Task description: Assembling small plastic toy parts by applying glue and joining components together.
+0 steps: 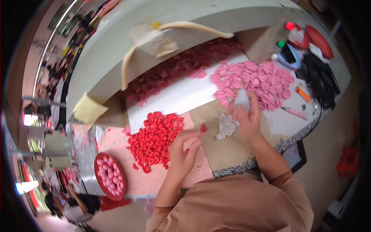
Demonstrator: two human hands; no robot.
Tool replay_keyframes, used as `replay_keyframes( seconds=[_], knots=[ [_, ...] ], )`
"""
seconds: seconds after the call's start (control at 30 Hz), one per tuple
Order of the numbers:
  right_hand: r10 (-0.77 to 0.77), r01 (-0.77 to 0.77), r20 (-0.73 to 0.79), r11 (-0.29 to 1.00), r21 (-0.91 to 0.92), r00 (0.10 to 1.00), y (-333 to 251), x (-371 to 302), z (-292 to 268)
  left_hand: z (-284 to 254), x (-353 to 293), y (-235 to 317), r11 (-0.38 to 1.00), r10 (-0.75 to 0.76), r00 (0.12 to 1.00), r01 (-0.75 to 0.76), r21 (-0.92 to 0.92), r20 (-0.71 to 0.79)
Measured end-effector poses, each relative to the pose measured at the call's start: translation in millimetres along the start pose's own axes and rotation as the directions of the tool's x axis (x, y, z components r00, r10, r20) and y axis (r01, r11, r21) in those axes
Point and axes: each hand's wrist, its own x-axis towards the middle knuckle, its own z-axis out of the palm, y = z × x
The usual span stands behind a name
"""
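Left hand, near frame centre, fingertips pinching a small red piece beside the red pile; right hand, right of centre, fingers curled around a pale bottle near pink pieces.

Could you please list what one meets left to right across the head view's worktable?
Round red tray of pink pieces, heap of small red pieces, left hand, crumpled white paper, right hand with translucent white squeeze bottle, orange lighter-shaped object.
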Motion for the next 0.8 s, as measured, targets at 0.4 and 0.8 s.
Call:
replay_keyframes(
  seconds=[0.4, 0.8],
  knots=[
    [0.085, -0.003, 0.323, 0.969, -0.248, 0.943, 13, -3, 8, -35, -26, 54, 0.743, 0.663, 0.744, -0.668, 0.048, 0.087],
    [0.212, -0.097, 0.388, 0.950, -0.296, 0.897, 26, -12, 17, -57, -44, 67, 0.519, 0.852, 0.524, -0.843, 0.140, 0.001]
  ],
)
